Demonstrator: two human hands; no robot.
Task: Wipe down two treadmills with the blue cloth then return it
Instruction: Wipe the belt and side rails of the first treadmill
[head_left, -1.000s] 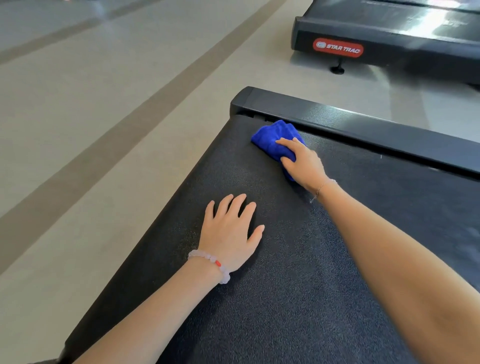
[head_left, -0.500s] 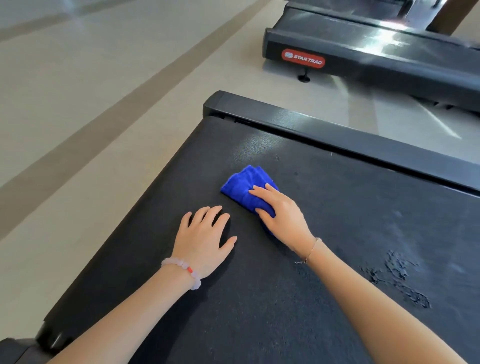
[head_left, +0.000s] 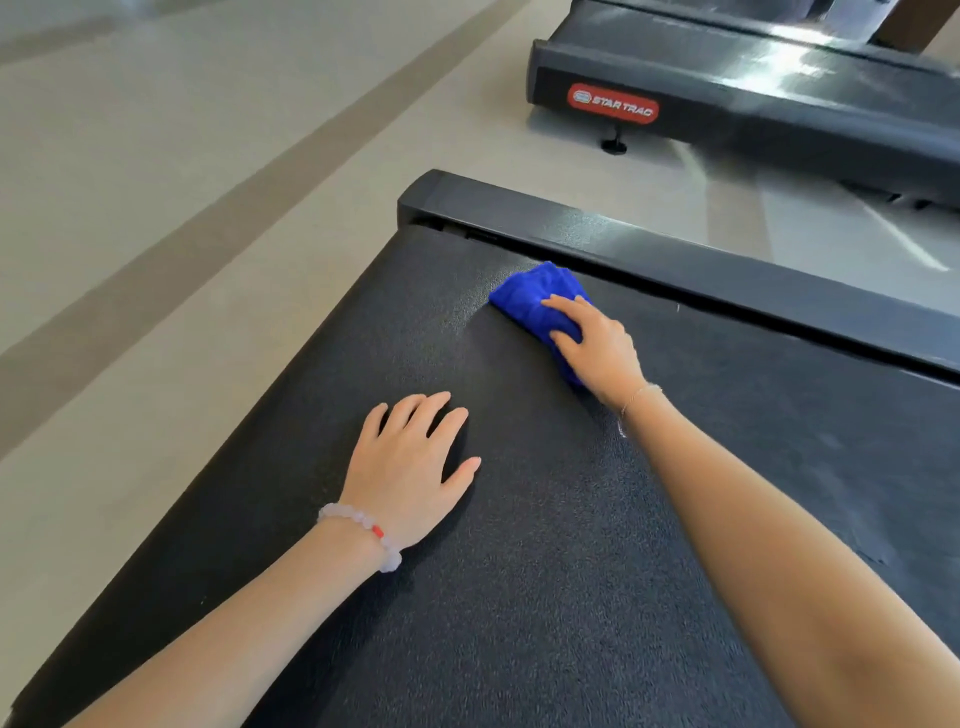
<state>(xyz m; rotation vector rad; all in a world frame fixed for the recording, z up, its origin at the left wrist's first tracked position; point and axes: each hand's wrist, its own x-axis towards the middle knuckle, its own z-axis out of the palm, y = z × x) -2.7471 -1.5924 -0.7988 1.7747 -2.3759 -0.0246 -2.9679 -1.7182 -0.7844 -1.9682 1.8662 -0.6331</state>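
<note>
Gripping blue cloth (head_left: 535, 299), right hand (head_left: 602, 353) | side rail (head_left: 727, 270) ahead | second treadmill (head_left: 779, 93) beyond

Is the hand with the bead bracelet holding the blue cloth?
No, the left hand with the bead bracelet rests flat on the treadmill belt, while the right hand holds the blue cloth.
</note>
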